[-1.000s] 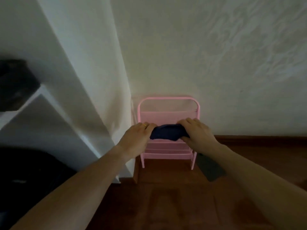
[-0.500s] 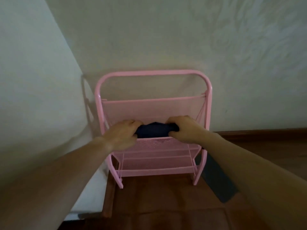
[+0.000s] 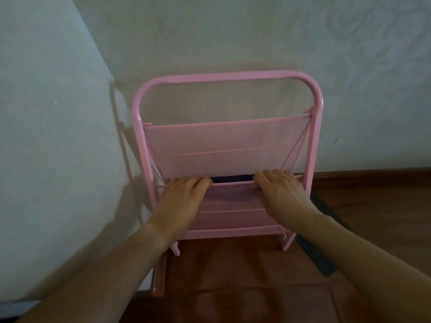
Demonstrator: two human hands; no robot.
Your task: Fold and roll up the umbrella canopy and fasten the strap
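Observation:
The rolled dark blue umbrella (image 3: 232,178) lies low inside the lower mesh pocket of a pink metal rack (image 3: 227,76). Only a thin strip of the umbrella shows above the pocket's rim. My left hand (image 3: 184,198) is at its left end and my right hand (image 3: 281,193) at its right end. The fingers of both hands curl over the rim onto the umbrella. The fingertips and the rest of the umbrella are hidden behind the mesh, and no strap is visible.
The rack stands on a brown wooden floor (image 3: 233,287) against a pale wall. A white cabinet side (image 3: 58,136) is close on its left. A dark flat object (image 3: 323,248) lies on the floor by the rack's right leg.
I have come closer to the rack. Both hands have lowered the umbrella from above the pocket's rim down into the pocket, so most of it is now hidden.

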